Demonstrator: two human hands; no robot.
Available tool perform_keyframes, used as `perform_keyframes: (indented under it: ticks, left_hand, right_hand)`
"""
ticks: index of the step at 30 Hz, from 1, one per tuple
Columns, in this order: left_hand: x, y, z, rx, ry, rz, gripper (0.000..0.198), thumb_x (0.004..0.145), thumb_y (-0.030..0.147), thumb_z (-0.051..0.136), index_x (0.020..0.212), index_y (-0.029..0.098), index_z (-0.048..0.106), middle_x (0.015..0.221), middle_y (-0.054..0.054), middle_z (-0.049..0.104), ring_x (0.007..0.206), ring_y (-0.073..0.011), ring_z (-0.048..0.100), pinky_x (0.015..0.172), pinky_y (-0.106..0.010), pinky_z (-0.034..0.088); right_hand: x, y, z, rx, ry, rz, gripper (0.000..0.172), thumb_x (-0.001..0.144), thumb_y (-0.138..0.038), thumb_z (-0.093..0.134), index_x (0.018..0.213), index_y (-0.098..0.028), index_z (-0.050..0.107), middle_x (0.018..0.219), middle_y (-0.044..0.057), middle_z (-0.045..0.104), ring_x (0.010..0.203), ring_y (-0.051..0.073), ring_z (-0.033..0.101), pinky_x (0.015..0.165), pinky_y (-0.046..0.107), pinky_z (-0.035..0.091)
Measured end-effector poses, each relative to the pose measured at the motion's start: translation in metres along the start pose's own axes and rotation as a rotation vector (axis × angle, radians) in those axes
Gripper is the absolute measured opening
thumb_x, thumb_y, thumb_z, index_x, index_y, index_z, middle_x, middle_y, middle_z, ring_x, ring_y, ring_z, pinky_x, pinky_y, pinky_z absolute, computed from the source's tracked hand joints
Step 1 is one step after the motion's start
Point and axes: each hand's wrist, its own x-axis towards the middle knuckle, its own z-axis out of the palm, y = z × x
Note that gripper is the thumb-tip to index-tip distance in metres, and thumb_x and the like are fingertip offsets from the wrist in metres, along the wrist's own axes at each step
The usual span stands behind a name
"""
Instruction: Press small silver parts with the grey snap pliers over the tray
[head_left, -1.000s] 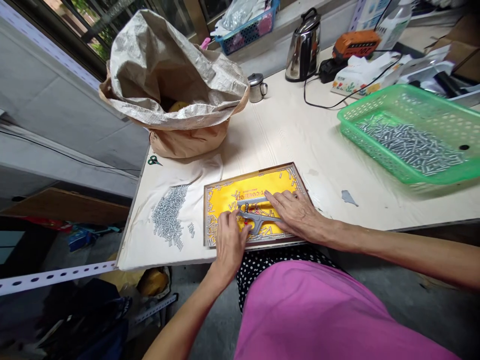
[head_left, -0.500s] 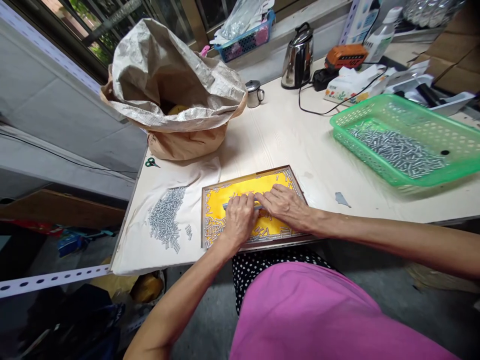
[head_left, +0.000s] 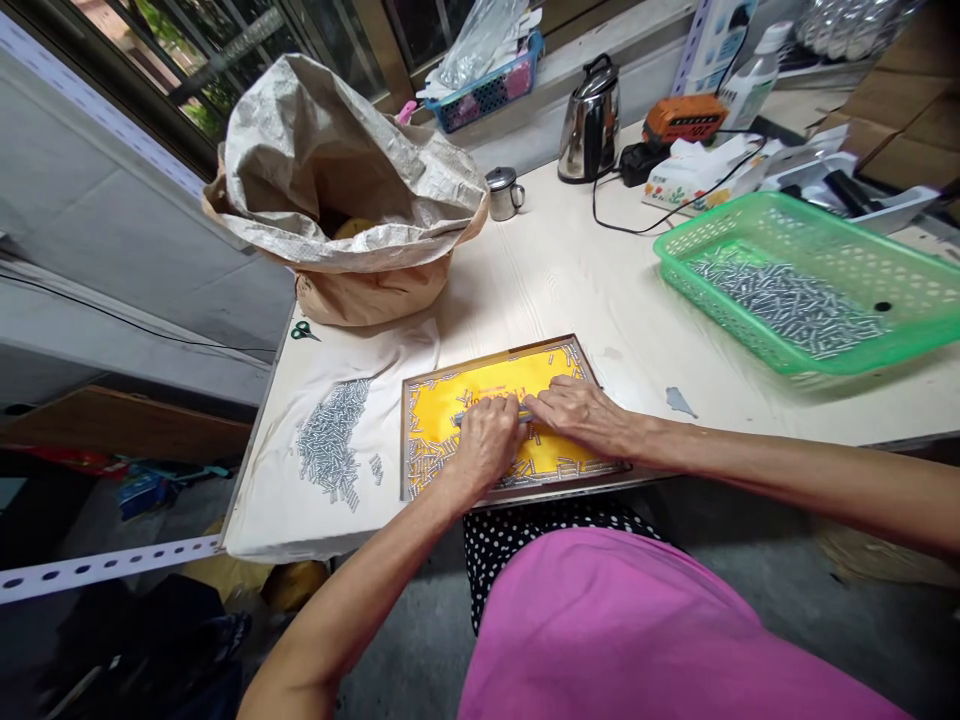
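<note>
A shallow tray with a brown rim [head_left: 491,364] and a yellow bottom lies at the table's front edge. Many small metal pins [head_left: 429,458] are scattered along its sides, thickest at the near left corner. Over the middle of the tray, my left hand [head_left: 490,440] and my right hand [head_left: 589,415] are side by side, fingers closed on a narrow grey bar-like piece [head_left: 459,419]. Most of it is hidden under my fingers, so its exact kind cannot be made out. Red print shows on the yellow bottom just beyond my hands.
Left of the tray, a pile of metal pins [head_left: 331,435] lies on white cloth, with green-handled scissors [head_left: 303,330] behind. A large open sack [head_left: 375,290] stands at the back left. A green basket [head_left: 750,335] holds more pins. Farther back are a kettle [head_left: 589,125] and a lidded cup [head_left: 504,195].
Both hands, still closed on the grey piece, have shifted slightly toward me over the tray. More of the red print beyond them is uncovered. The camera view has moved a little.
</note>
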Motion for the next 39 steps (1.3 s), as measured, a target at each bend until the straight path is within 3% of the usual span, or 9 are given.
perform_keyframes:
  ticks: [2,5,13,20,24,27,30,34,39]
  left_hand:
    - [0.000,-0.004,0.004,-0.014,0.067,0.027,0.040,0.088,0.020,0.060,0.125,0.009,0.054,0.120,-0.021,0.065,0.112,-0.0311,0.063,0.094,-0.044,0.052]
    - [-0.003,-0.012,0.008,-0.001,0.194,0.166,0.057,0.089,0.021,0.059,0.141,0.008,0.042,0.146,-0.026,0.046,0.138,-0.0359,0.043,0.109,-0.053,0.041]
    - [-0.018,-0.012,-0.016,0.033,0.280,0.501,0.026,0.097,0.011,0.043,0.098,0.016,0.068,0.140,-0.011,0.057,0.145,-0.0295,0.034,0.118,-0.060,0.030]
    - [-0.039,-0.026,-0.033,0.012,0.315,0.375,0.024,0.099,0.026,0.047,0.111,0.022,0.067,0.134,-0.007,0.061,0.139,-0.0249,0.043,0.116,-0.047,0.037]
    - [-0.077,-0.095,-0.013,0.013,0.550,-0.156,0.028,0.099,0.031,0.048,0.115,0.019,0.067,0.114,-0.010,0.067,0.110,-0.0226,0.058,0.098,-0.039,0.050]
    - [-0.104,-0.152,0.011,0.069,0.363,-0.473,0.028,0.099,0.026,0.046,0.100,0.017,0.072,0.095,-0.010,0.068,0.097,-0.0242,0.056,0.086,-0.036,0.049]
    - [-0.117,-0.182,0.028,0.089,0.054,-0.549,0.030,0.098,0.022,0.045,0.094,0.018,0.074,0.096,-0.011,0.068,0.102,-0.0261,0.053,0.080,-0.033,0.046]
    - [-0.121,-0.186,0.036,0.112,-0.119,-0.504,0.033,0.098,0.021,0.042,0.094,0.018,0.074,0.098,-0.011,0.066,0.105,-0.0265,0.052,0.080,-0.033,0.043]
    - [-0.129,-0.183,0.039,0.128,-0.135,-0.439,0.033,0.098,0.016,0.039,0.098,0.017,0.072,0.099,-0.011,0.065,0.103,-0.0254,0.053,0.083,-0.033,0.043]
  right_hand:
    - [0.001,0.001,-0.005,0.037,0.023,0.064,0.018,0.098,-0.026,0.045,0.105,-0.014,0.057,0.088,0.009,0.063,0.080,0.021,0.052,0.073,0.034,0.034]
    - [0.001,0.009,-0.014,0.112,0.064,0.128,0.044,0.095,-0.052,0.046,0.112,-0.013,0.056,0.097,0.013,0.063,0.087,0.025,0.054,0.077,0.037,0.037]
    - [-0.002,0.051,-0.017,0.236,0.171,0.260,0.038,0.103,-0.039,0.031,0.095,-0.016,0.061,0.091,0.011,0.068,0.083,0.020,0.059,0.078,0.033,0.042]
    - [0.003,0.065,-0.017,0.243,0.187,0.175,0.045,0.104,-0.046,0.028,0.088,-0.018,0.060,0.084,0.009,0.067,0.078,0.020,0.060,0.074,0.034,0.041]
    - [-0.008,0.077,-0.018,0.229,0.221,0.224,0.046,0.103,-0.048,0.029,0.090,-0.018,0.062,0.086,0.012,0.069,0.075,0.020,0.061,0.074,0.036,0.043]
    - [-0.016,0.077,-0.015,0.198,0.242,0.222,0.045,0.103,-0.049,0.030,0.089,-0.019,0.061,0.085,0.011,0.069,0.074,0.021,0.062,0.072,0.035,0.043]
    - [-0.018,0.064,-0.012,0.190,0.259,0.167,0.040,0.103,-0.043,0.033,0.089,-0.018,0.061,0.087,0.009,0.070,0.077,0.021,0.063,0.076,0.035,0.044]
    - [-0.015,0.047,-0.009,0.209,0.222,0.115,0.031,0.102,-0.038,0.039,0.093,-0.018,0.061,0.089,0.006,0.070,0.083,0.020,0.064,0.081,0.036,0.042]
    - [-0.021,0.048,-0.003,0.171,0.187,0.132,0.028,0.103,-0.035,0.039,0.096,-0.017,0.060,0.093,0.007,0.070,0.083,0.020,0.063,0.082,0.036,0.041]
